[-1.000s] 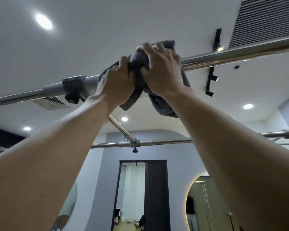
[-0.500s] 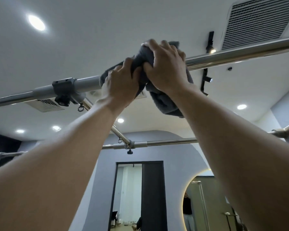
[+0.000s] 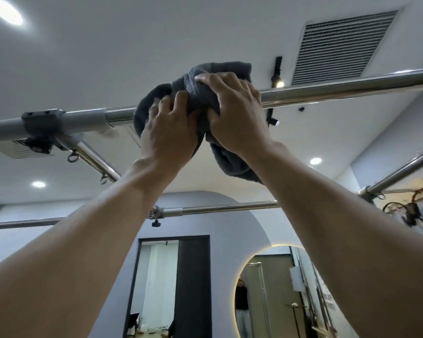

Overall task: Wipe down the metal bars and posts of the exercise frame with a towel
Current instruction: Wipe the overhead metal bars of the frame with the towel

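Observation:
Overhead runs a shiny metal bar (image 3: 347,88) of the exercise frame, from left to right across the view. A dark grey towel (image 3: 232,164) is bunched around it near the middle. My left hand (image 3: 171,129) and my right hand (image 3: 232,113) both clutch the towel from below, side by side, pressing it to the bar. The part of the bar under the towel is hidden. A grey clamp joint (image 3: 43,120) sits on the bar to the left of my hands.
A second bar (image 3: 91,157) with hanging rings runs back from the clamp to a far cross bar (image 3: 220,209). Another bar (image 3: 401,170) slants at the right. Ceiling vent (image 3: 337,45), a doorway (image 3: 171,286) and a round mirror (image 3: 274,293) lie beyond.
Both hands and the towel have slid rightward along the bar, away from the clamp joint; more bare bar now shows between clamp and towel.

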Available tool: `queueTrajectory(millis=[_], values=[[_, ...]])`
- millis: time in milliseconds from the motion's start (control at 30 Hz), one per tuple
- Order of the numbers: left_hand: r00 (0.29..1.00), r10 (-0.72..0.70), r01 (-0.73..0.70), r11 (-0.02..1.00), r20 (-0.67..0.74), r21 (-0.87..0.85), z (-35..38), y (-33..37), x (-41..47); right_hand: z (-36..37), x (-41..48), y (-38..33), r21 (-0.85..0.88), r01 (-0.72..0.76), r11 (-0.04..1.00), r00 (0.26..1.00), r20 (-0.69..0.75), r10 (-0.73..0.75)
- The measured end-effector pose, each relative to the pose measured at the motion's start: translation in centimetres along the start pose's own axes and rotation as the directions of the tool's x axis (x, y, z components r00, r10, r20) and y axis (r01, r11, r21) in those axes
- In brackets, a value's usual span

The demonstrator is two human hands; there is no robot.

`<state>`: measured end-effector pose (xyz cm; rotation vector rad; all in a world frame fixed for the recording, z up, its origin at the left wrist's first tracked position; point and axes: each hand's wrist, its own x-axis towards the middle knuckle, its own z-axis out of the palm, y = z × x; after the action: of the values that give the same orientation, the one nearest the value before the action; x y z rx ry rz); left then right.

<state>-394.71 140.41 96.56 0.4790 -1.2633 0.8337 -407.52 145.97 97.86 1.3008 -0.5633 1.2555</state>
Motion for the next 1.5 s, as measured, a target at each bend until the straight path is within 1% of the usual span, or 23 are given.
queueTrajectory(millis=[100,200,367,467,533,633,767,867,933,1000,1067,1133,1200,1333,1500], values=[[1.000,-0.008,0.008,1.000,-0.009,-0.030,2.3,4.9,-0.1,-3.0,-1.0,3.9,-0.038,-0.022,0.999,0.999,-0.033,0.021],[1.000,0.012,-0.013,0.999,-0.021,-0.052,4.4,10.1,0.4,-6.7,-1.9,8.1,-0.070,-0.043,0.997,0.997,-0.065,0.039],[0.997,0.070,-0.077,0.983,-0.043,-0.169,8.3,19.9,1.0,-13.7,-3.4,16.2,-0.066,-0.107,0.992,0.991,-0.087,0.102],[0.994,0.091,-0.102,0.969,-0.061,-0.223,10.8,26.0,1.4,-18.1,-4.6,21.0,-0.117,-0.132,0.984,0.987,-0.107,0.120],[0.995,0.098,-0.104,0.963,-0.036,-0.247,12.0,30.2,1.9,-21.1,-5.3,24.1,-0.157,-0.167,0.973,0.983,-0.109,0.151],[0.987,0.158,-0.152,0.959,0.008,-0.239,13.2,35.4,2.8,-25.0,-5.7,27.9,-0.226,-0.199,0.954,0.979,-0.089,0.183],[0.979,0.198,-0.182,0.957,0.051,-0.225,14.4,39.9,3.8,-28.5,-5.9,31.0,-0.278,-0.244,0.929,0.970,-0.053,0.239],[0.975,0.210,-0.187,0.953,0.073,-0.238,15.0,41.8,3.8,-29.7,-6.4,32.2,-0.327,-0.262,0.908,0.964,-0.050,0.261],[0.973,0.212,-0.181,0.948,0.095,-0.262,14.9,42.1,3.8,-29.7,-6.7,32.0,-0.351,-0.277,0.895,0.960,-0.059,0.274],[0.963,0.242,-0.203,0.940,0.120,-0.273,14.6,41.6,3.9,-29.3,-6.7,31.3,-0.339,-0.305,0.890,0.952,-0.091,0.292],[0.953,0.270,-0.224,0.933,0.136,-0.281,14.0,40.3,4.1,-28.3,-6.7,30.1,-0.314,-0.320,0.894,0.947,-0.109,0.301],[0.958,0.263,-0.218,0.927,0.116,-0.305,13.2,38.0,4.0,-26.7,-6.7,28.5,-0.319,-0.303,0.898,0.953,-0.112,0.282],[0.967,0.246,-0.213,0.926,0.070,-0.312,12.6,35.1,3.6,-24.5,-6.6,26.6,-0.302,-0.273,0.913,0.961,-0.125,0.246],[0.976,0.219,-0.213,0.938,-0.009,-0.272,10.9,27.7,2.7,-18.5,-5.9,22.4,-0.266,-0.194,0.944,0.967,-0.211,0.139],[0.984,0.177,-0.174,0.961,-0.004,-0.213,7.5,17.7,2.2,-11.1,-4.3,15.0,-0.247,-0.179,0.952,0.960,-0.256,0.114]])
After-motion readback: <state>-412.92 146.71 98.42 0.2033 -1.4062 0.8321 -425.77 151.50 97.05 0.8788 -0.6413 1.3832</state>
